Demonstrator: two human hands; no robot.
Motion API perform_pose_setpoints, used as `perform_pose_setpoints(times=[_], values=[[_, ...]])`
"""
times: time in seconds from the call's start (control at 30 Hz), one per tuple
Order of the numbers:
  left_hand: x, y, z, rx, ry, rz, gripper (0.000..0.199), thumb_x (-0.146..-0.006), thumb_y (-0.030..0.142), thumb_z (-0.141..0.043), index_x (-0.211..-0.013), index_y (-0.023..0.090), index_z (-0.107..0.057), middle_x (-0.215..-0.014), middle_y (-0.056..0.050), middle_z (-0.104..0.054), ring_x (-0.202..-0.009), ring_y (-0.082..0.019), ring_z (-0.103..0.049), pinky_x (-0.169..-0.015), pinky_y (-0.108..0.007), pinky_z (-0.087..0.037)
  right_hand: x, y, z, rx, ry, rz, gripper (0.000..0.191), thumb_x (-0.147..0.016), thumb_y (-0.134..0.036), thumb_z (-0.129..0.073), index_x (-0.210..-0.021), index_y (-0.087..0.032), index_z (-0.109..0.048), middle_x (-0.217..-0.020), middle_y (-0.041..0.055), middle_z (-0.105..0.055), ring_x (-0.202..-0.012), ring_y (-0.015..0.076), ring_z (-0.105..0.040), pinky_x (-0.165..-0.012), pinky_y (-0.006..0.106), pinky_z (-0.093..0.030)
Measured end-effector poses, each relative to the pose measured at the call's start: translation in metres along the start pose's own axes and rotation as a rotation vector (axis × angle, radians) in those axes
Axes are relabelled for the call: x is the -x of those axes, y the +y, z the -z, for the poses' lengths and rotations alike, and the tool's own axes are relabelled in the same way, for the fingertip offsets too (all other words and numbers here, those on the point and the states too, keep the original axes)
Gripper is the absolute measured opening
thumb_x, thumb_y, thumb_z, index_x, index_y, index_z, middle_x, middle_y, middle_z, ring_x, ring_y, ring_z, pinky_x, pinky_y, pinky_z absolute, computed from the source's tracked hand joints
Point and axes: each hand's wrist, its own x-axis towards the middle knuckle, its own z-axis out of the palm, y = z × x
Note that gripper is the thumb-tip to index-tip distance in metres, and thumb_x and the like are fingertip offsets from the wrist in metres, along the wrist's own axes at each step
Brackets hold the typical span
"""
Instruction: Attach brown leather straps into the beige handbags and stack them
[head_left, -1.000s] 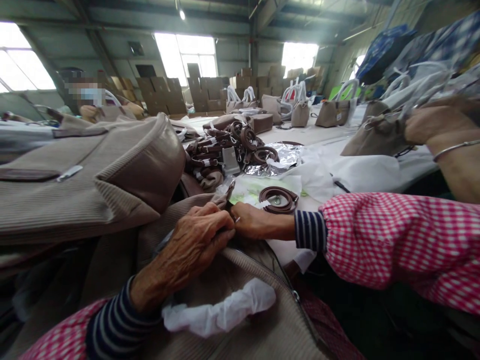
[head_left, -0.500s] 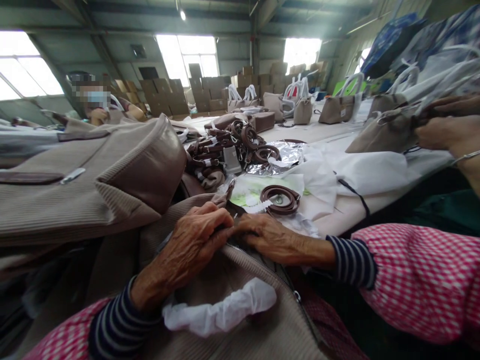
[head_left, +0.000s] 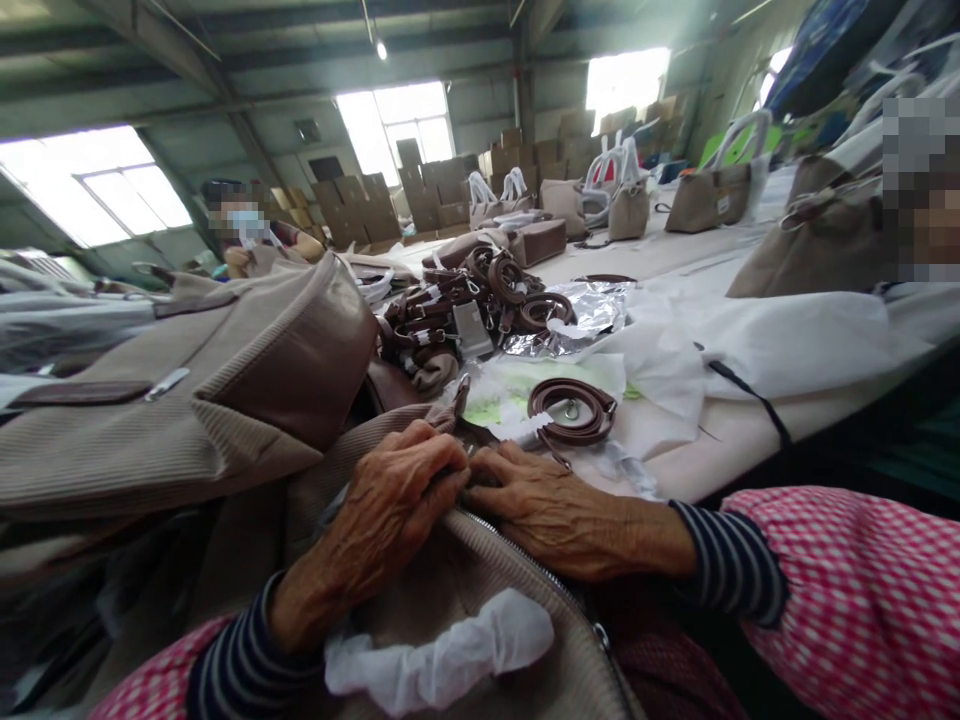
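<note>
A beige corduroy bag (head_left: 442, 600) lies before me, its metal zipper (head_left: 525, 563) running down the right side of the opening. Across its front arches a handle wrapped in white tissue (head_left: 442, 668). My left hand (head_left: 382, 510) is closed on the bag's edge near the far end of the zipper. Close beside it, my right hand (head_left: 559, 505) has its fingers curled over the same edge, with the fingertips hidden inside the opening. Just beyond my right hand is a coiled brown strap (head_left: 574, 412).
A larger corduroy bag with a brown leather end (head_left: 300, 350) lies at left. Brown straps (head_left: 480, 290) are heaped mid-table. White wrapping sheets (head_left: 795, 340) and several beige bags (head_left: 709, 198) cover the right side. One person (head_left: 255, 235) is across the table, another (head_left: 930, 200) at right.
The view has tilted and shifted, so the surroundings sit further right. My right hand has come slightly nearer and lower at the opening; my left hand keeps its hold. The co-worker's hands at right have left view.
</note>
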Motion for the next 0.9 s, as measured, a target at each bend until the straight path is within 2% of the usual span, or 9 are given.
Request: perform_pose_setpoints(times=[0.17, 0.3, 0.4, 0.47, 0.57, 0.63, 0.7, 0.83, 0.9], values=[[0.001, 0.002, -0.001, 0.025, 0.038, -0.021, 0.021, -0.109, 0.028, -0.048, -0.095, 0.02, -0.06, -0.091, -0.001, -0.061, -0.09, -0.019, -0.054, -0.081, -0.032, -0.041, 0.002, 0.005, -0.01, -0.185, 0.116, -0.095, 0.045, -0.091, -0.005, -0.045, -0.132, -0.017, -0.063, -0.127, 0.0112, -0.063, -0.116, 0.0229, -0.055, -0.111, 0.043, -0.041], [-0.001, 0.003, -0.001, -0.004, -0.006, 0.002, 0.024, -0.109, 0.03, -0.047, -0.092, 0.02, -0.06, -0.09, -0.001, -0.06, -0.09, -0.019, -0.054, -0.08, -0.033, -0.041, -0.006, 0.002, -0.009, -0.099, 0.033, -0.046, 0.027, -0.093, -0.012, -0.052, -0.113, -0.015, -0.071, -0.127, 0.0142, -0.064, -0.112, 0.0268, -0.055, -0.107, 0.048, -0.042], [-0.002, 0.004, -0.001, -0.033, -0.024, 0.025, 0.025, -0.109, 0.031, -0.048, -0.091, 0.02, -0.061, -0.09, -0.001, -0.058, -0.086, -0.019, -0.053, -0.078, -0.033, -0.04, -0.006, 0.005, 0.0, -0.279, 0.04, -0.046, 0.036, -0.086, -0.005, -0.05, -0.112, -0.016, -0.071, -0.123, 0.011, -0.068, -0.112, 0.0244, -0.059, -0.107, 0.044, -0.043], [-0.002, 0.005, -0.001, -0.038, -0.026, 0.02, 0.025, -0.109, 0.031, -0.048, -0.092, 0.02, -0.062, -0.09, -0.001, -0.058, -0.086, -0.019, -0.053, -0.078, -0.033, -0.04, -0.001, 0.009, 0.005, -0.436, 0.147, -0.118, 0.043, -0.079, -0.003, -0.052, -0.115, -0.018, -0.072, -0.121, 0.0072, -0.072, -0.111, 0.0225, -0.062, -0.103, 0.039, -0.047], [-0.002, 0.004, -0.001, -0.051, -0.034, 0.018, 0.025, -0.108, 0.031, -0.048, -0.091, 0.019, -0.062, -0.089, -0.002, -0.057, -0.086, -0.02, -0.053, -0.078, -0.033, -0.04, 0.009, 0.012, 0.005, -0.528, 0.264, -0.314, 0.036, -0.078, -0.009, -0.064, -0.111, -0.019, -0.074, -0.106, 0.0039, -0.074, -0.094, 0.02, -0.066, -0.084, 0.031, -0.051], [-0.003, 0.004, -0.001, -0.058, -0.032, 0.024, 0.025, -0.108, 0.031, -0.048, -0.09, 0.019, -0.062, -0.089, -0.002, -0.057, -0.086, -0.02, -0.053, -0.078, -0.034, -0.039, 0.013, 0.01, 0.001, -0.45, 0.24, -0.35, 0.027, -0.079, -0.013, -0.072, -0.106, -0.018, -0.073, -0.098, 0.003, -0.073, -0.087, 0.0187, -0.064, -0.078, 0.029, -0.049], [-0.003, 0.004, 0.0, -0.059, -0.03, 0.031, 0.025, -0.107, 0.031, -0.048, -0.09, 0.019, -0.062, -0.089, -0.002, -0.058, -0.086, -0.02, -0.053, -0.079, -0.034, -0.04, 0.012, 0.006, -0.004, -0.309, 0.193, -0.287, 0.022, -0.082, -0.014, -0.074, -0.103, -0.018, -0.072, -0.101, 0.004, -0.072, -0.091, 0.0194, -0.064, -0.081, 0.03, -0.048], [-0.005, 0.005, 0.0, -0.071, -0.043, 0.064, 0.023, -0.106, 0.031, -0.049, -0.091, 0.019, -0.063, -0.09, -0.003, -0.059, -0.088, -0.021, -0.054, -0.08, -0.033, -0.041, -0.001, -0.002, -0.012, -0.097, 0.132, -0.182, 0.007, -0.094, -0.017, -0.067, -0.097, -0.019, -0.072, -0.108, 0.0067, -0.072, -0.096, 0.0204, -0.066, -0.085, 0.031, -0.046], [-0.006, 0.006, -0.001, -0.07, -0.043, 0.071, 0.022, -0.106, 0.03, -0.049, -0.092, 0.019, -0.063, -0.091, -0.003, -0.061, -0.088, -0.021, -0.055, -0.081, -0.034, -0.041, -0.007, -0.005, -0.013, -0.035, 0.101, -0.175, 0.009, -0.097, -0.017, -0.064, -0.094, -0.017, -0.072, -0.108, 0.0084, -0.073, -0.095, 0.0205, -0.067, -0.082, 0.031, -0.045]])
